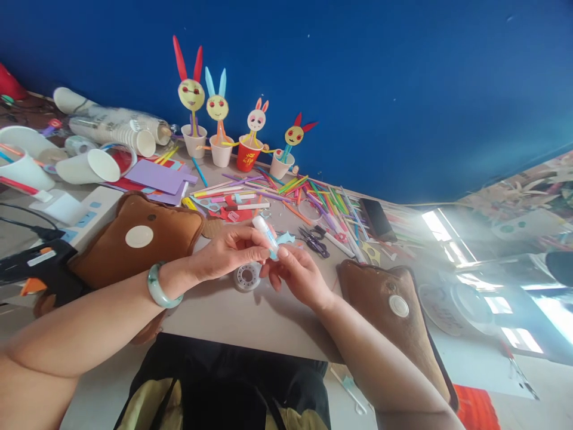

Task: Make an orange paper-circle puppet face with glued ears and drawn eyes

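Note:
Between my two hands, above the front of the table, is a glue stick (265,233) with a white top and a light blue lower end. My left hand (231,252) pinches its middle from the left. The thumb and fingers of my right hand (299,273) close round its lower end. Just below the hands a roll of clear tape (247,276) lies on the table, partly covered by my fingers. Dark-handled scissors (314,240) rest beyond my right hand, near a scrap of light blue paper (285,237).
Rabbit-faced figures in cups (221,152) line the blue wall. Coloured sticks (295,191) lie scattered before them. Brown cushions (134,239) flank the work area. A black glue gun (45,269), purple paper (156,175) and stacked paper cups (129,140) are at the left. A phone (378,219) lies at the right.

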### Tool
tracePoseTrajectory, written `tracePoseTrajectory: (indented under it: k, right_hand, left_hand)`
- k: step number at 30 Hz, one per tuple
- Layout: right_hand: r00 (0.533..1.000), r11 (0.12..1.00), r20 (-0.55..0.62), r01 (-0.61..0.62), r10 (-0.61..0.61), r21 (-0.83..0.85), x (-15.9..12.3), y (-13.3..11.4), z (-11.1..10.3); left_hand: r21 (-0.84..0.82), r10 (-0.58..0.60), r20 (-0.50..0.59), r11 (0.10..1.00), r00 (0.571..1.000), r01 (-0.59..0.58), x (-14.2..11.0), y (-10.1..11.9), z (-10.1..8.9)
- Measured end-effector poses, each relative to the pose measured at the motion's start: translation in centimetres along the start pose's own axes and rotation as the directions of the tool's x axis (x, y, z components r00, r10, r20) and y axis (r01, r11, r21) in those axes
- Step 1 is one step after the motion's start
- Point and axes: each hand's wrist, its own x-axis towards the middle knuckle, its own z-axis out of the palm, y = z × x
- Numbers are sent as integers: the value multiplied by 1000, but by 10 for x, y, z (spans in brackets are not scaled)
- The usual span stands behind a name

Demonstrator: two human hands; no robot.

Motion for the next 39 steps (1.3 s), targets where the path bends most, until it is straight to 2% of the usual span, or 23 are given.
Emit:
tracePoseTrajectory:
  k: [3, 8, 11, 15, 18, 21, 24, 28, 34, 37, 39]
  right_hand:
    - [993, 998, -94, 69, -69, 0, 0, 1, 1]
    - [999, 1000, 22, 26, -26, 6, 0, -1, 0]
    - [999, 999, -1, 34, -34, -7, 0, -1, -1]
    - [997, 998, -53, 50, -52, -43, 1, 0, 2]
    - [994, 995, -85, 56, -63, -82, 1, 0, 2]
    - [979, 986, -173, 85, -109, -141, 3, 1, 0]
    - [922, 968, -326, 149, -210, -204, 3, 2, -4]
    - [795, 907, -471, 224, -382, -357, -1, 0, -5]
    - [669, 725, -431, 239, -605, -646, -10, 1, -5]
    - [636, 618, -374, 211, -675, -757, -10, 2, -7]
    - [632, 583, -351, 200, -691, -788, -9, 2, -8]
  left_hand:
    - [15, 10, 105, 1000, 994, -12, 0, -1, 0]
    - [-13, -11, 135, 1000, 991, 13, 0, -1, -1]
    - [-39, -11, 151, 999, 989, 17, 0, -4, -1]
    - [-74, -10, 134, 997, 991, 20, 0, -9, -1]
    - [-124, -67, 140, 989, 988, 85, 1, -13, -1]
    - [-99, -141, 42, 985, 989, 145, 3, -20, -4]
    - [-121, -223, -146, 971, 964, 206, 7, -29, -7]
    - [-167, -291, -272, 953, 917, 253, 11, -29, -10]
    - [-166, -284, -275, 955, 919, 246, 11, -25, -9]
    - [-127, -297, -271, 954, 915, 272, 11, -28, -10]
    - [-102, -315, -261, 949, 913, 298, 11, -30, -11]
